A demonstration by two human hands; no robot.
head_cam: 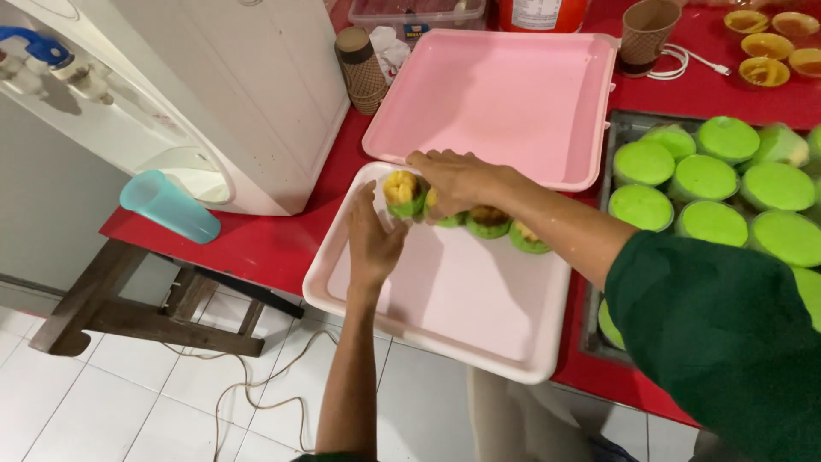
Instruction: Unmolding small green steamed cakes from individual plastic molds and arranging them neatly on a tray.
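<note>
shallow pale pink plastic tray [479, 325] holds four green cup-shaped cakes [489, 221] in a row at its far edge. right hand [457, 178] is clasped over one cake; left hand [374, 239] flat, unclenched, touching the yellow-topped end cake [404, 193].

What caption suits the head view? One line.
Both hands, left hand and right hand, line up green-and-yellow cakes in a pink tray.
</note>
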